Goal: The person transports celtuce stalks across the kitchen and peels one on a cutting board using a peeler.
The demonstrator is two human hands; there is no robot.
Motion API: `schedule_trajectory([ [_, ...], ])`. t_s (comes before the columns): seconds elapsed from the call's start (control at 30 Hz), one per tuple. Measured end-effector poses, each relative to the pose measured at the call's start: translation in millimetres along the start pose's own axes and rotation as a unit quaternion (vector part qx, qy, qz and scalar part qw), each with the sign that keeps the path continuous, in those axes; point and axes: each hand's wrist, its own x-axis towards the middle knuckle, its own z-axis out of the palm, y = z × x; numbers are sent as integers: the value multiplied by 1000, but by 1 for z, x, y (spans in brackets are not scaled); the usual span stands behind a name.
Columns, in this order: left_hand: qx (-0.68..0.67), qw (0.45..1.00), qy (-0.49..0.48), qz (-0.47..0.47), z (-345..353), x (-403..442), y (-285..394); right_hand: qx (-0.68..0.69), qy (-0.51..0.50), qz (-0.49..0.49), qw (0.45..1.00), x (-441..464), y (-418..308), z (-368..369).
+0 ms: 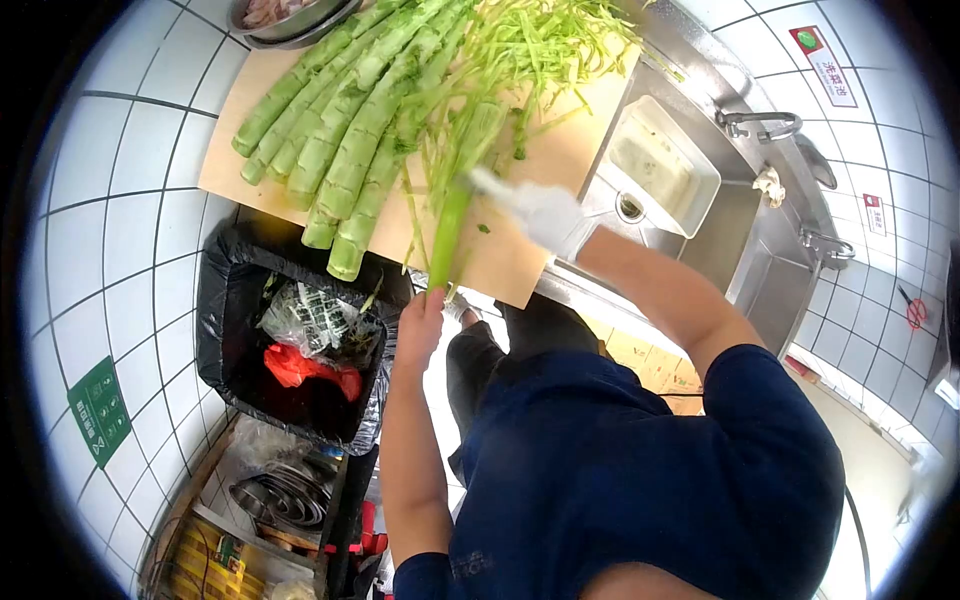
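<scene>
My left hand (422, 318) is closed round the lower end of a green stalk (450, 235), at the board's near edge. Over the stalk's middle is my right hand (548, 215), in a white glove and blurred, with its fingers wrapped round a small tool (482, 182) too smeared to identify. Left of the held stalk, several thick green stalks (345, 145) lie side by side on the tan board (520, 255). Thin green peelings (550, 40) are heaped at the board's far right and hang around the held stalk.
A black-lined bin (225, 335) with plastic bags stands below the board's left edge. Right of the board, a white basin (700, 190) sits in a steel sink with a faucet (765, 125). A metal bowl (285, 30) is at the far left.
</scene>
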Motion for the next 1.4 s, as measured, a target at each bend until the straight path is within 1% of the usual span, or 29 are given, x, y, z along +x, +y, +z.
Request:
schedule_trajectory([
  [0.03,-21,1000,-10,-11,-1,-5,9,24,-33,-19,999,-7,-14,3],
  [0.13,-74,996,-31,-40,-4,-15,25,8,-150,12,989,-6,-37,-8],
  [0.2,-107,992,-37,-48,-3,-13,23,-38,-150,-51,987,2,-10,-17],
  [0.27,-139,988,-39,-48,-4,-8,8,49,17,13,999,46,91,-6],
  [0.3,-127,991,-36,-35,-1,-10,2,-9,27,136,990,61,123,-34],
  [0.33,-110,993,-36,-21,-2,-12,-2,-65,38,262,962,68,135,-59],
  [0.37,-95,995,-35,-1,-4,-7,1,-87,-1,243,966,59,120,-63],
  [0.4,-116,992,-45,-14,-2,0,12,-117,-42,209,970,59,109,-67],
  [0.43,-131,989,-60,-40,-4,-6,19,-83,91,81,989,47,106,-42],
  [0.47,-140,984,-80,-75,-6,-16,18,-79,207,-56,973,36,105,-17],
  [0.5,-135,986,-62,-77,-4,-15,14,-37,111,4,993,19,72,-15],
  [0.53,-142,985,-63,-79,-5,-10,17,2,17,58,998,11,45,-17],
  [0.6,-152,981,-68,-96,-6,-14,16,26,-60,69,995,-7,-1,-10],
  [0.67,-161,978,-82,-101,-4,-13,14,23,-175,-32,984,-23,-41,0],
  [0.77,-164,978,-82,-102,1,-11,12,-15,-236,-108,966,-16,-44,6],
  [0.8,-164,978,-77,-103,1,-11,10,134,-71,77,986,-9,-2,61],
  [0.87,-180,976,-79,-95,-2,-15,12,79,46,13,996,40,95,18],
  [0.9,-189,975,-79,-89,-3,-17,13,20,85,178,980,51,110,-31],
  [0.93,-181,976,-80,-93,-6,-19,12,-21,107,340,934,63,122,-83],
  [1.03,-171,977,-81,-96,-4,-16,14,-76,158,152,973,43,104,-73],
  [1.07,-180,975,-83,-104,-3,-20,7,-73,117,115,984,31,84,-56],
  [1.13,-201,971,-79,-101,-2,-12,7,-20,80,26,996,18,35,-28],
  [1.17,-203,970,-86,-106,-3,-13,9,32,75,-20,996,4,12,-15],
  [1.23,-207,966,-104,-116,-5,-17,16,17,-37,-57,998,-10,-10,13],
  [1.33,-227,959,-124,-115,-9,-22,5,-33,-66,-111,991,-3,-2,5],
  [1.37,-237,956,-129,-112,-10,-24,0,-17,-150,-37,988,18,7,-23],
  [1.4,-236,957,-118,-123,-9,-26,0,-56,-10,18,998,43,50,-18],
])
